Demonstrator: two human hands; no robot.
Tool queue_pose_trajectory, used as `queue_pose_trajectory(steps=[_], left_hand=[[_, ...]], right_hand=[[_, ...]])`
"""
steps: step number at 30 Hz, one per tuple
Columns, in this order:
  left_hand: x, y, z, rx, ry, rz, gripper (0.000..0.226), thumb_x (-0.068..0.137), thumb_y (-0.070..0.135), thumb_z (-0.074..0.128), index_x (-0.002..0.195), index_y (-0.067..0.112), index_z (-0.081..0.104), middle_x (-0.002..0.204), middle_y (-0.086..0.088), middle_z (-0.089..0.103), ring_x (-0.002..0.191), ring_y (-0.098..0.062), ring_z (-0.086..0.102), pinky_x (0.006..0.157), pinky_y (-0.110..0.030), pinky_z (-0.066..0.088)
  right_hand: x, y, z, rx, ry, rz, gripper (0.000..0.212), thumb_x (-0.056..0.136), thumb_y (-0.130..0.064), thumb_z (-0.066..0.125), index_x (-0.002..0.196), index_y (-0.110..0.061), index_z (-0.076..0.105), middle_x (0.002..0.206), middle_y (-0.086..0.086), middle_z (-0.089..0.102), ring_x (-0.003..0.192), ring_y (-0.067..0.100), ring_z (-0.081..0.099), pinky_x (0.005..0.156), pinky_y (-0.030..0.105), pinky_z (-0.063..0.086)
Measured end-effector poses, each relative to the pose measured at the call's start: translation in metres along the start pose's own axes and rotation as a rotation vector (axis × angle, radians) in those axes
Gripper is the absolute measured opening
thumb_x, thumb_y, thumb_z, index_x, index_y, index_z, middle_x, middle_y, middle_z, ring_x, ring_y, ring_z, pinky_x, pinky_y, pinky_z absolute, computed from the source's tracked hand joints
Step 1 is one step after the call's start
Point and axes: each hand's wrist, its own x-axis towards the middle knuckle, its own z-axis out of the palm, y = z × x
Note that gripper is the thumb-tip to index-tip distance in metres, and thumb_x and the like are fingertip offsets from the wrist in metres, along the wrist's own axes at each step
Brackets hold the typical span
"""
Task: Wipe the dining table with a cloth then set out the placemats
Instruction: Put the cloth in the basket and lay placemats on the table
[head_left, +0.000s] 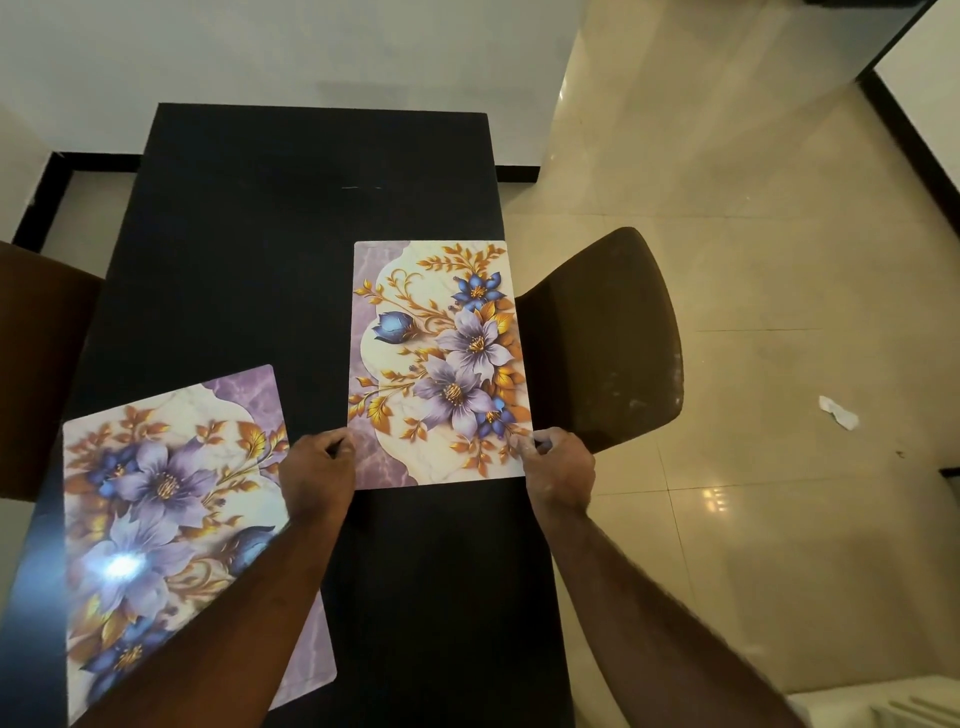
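Two floral placemats lie on the black dining table. The right placemat sits along the table's right edge, purple and gold flowers on white. My left hand pinches its near left corner and my right hand pinches its near right corner. The left placemat lies tilted at the near left, partly covered by my left forearm, with a bright light glare on it. No cloth is in view.
A brown chair stands at the table's right side, right beside the right placemat. Another brown chair is at the left edge. A crumpled white scrap lies on the beige tiled floor.
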Motion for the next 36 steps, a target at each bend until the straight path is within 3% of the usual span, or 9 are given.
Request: queue_pose_trajectory(steps=[7,11,16,18,22,25,27,30,36], left_hand=[[-0.003,0.008,-0.005,-0.008,-0.014,-0.015,0.023,0.110,0.020,0.067,0.120,0.007,0.084,0.112,-0.011,0.083,0.091,-0.018,0.067,0.079,-0.036,0.061],[-0.013,0.014,-0.023,-0.063,-0.010,-0.040,0.028,0.110,0.022,0.069,0.117,-0.002,0.080,0.105,-0.012,0.078,0.092,-0.026,0.065,0.077,-0.027,0.048],[-0.034,-0.044,-0.070,-0.079,0.094,-0.137,0.033,0.107,0.035,0.073,0.129,0.012,0.079,0.126,-0.013,0.079,0.117,-0.036,0.074,0.103,-0.049,0.057],[-0.050,-0.083,-0.091,-0.095,0.108,-0.243,0.037,0.103,0.034,0.077,0.134,0.013,0.075,0.128,-0.013,0.076,0.118,-0.036,0.071,0.103,-0.053,0.058],[-0.081,-0.169,-0.131,0.192,0.227,-0.452,0.045,0.093,0.025,0.089,0.120,-0.006,0.072,0.115,-0.041,0.070,0.110,-0.060,0.065,0.099,-0.067,0.052],[-0.096,-0.198,-0.160,0.290,0.236,-0.687,0.066,0.097,0.039,0.082,0.137,-0.008,0.060,0.136,-0.046,0.055,0.129,-0.064,0.051,0.107,-0.066,0.044],[-0.101,-0.208,-0.173,0.246,0.179,-0.779,0.084,0.100,0.052,0.075,0.151,-0.009,0.049,0.150,-0.044,0.045,0.138,-0.063,0.044,0.114,-0.065,0.041],[-0.098,-0.214,-0.181,0.225,0.060,-0.744,0.081,0.102,0.056,0.071,0.147,-0.009,0.054,0.148,-0.040,0.050,0.138,-0.054,0.048,0.116,-0.056,0.042],[-0.088,-0.210,-0.184,0.061,-0.011,-0.742,0.072,0.102,0.059,0.070,0.141,-0.001,0.061,0.145,-0.027,0.058,0.133,-0.043,0.055,0.108,-0.052,0.047]], right_hand=[[0.001,0.000,0.001,-0.033,-0.001,0.000,0.032,0.097,-0.044,0.086,0.117,-0.020,0.081,0.113,-0.003,0.078,0.096,0.013,0.073,0.063,0.021,0.054],[-0.003,-0.003,-0.003,0.005,0.012,0.024,0.041,0.097,-0.046,0.085,0.126,-0.019,0.079,0.117,-0.002,0.078,0.099,0.013,0.073,0.066,0.023,0.056],[-0.054,-0.015,-0.010,-0.012,0.033,-0.023,0.040,0.099,-0.040,0.083,0.131,-0.018,0.072,0.125,0.000,0.069,0.109,0.017,0.066,0.072,0.027,0.055],[-0.090,-0.020,-0.005,-0.053,-0.033,-0.052,0.036,0.100,-0.040,0.082,0.129,-0.019,0.072,0.123,0.000,0.069,0.107,0.014,0.066,0.082,0.034,0.062],[-0.177,-0.041,0.030,-0.189,-0.297,-0.119,0.042,0.103,-0.047,0.076,0.140,-0.030,0.067,0.131,-0.009,0.065,0.115,0.007,0.065,0.098,0.031,0.061],[-0.237,-0.059,0.067,-0.267,-0.491,-0.183,0.059,0.104,-0.056,0.071,0.154,-0.028,0.057,0.149,-0.007,0.058,0.137,0.010,0.057,0.111,0.032,0.055],[-0.263,-0.068,0.086,-0.315,-0.548,-0.211,0.076,0.105,-0.062,0.065,0.165,-0.020,0.045,0.163,0.000,0.046,0.150,0.018,0.046,0.120,0.033,0.049],[-0.280,-0.084,0.106,-0.414,-0.539,-0.239,0.091,0.104,-0.065,0.063,0.170,-0.010,0.031,0.165,0.009,0.036,0.151,0.025,0.039,0.123,0.035,0.043],[-0.292,-0.107,0.137,-0.463,-0.518,-0.074,0.083,0.097,-0.067,0.073,0.153,-0.014,0.045,0.153,0.007,0.043,0.142,0.026,0.047,0.111,0.038,0.052]])
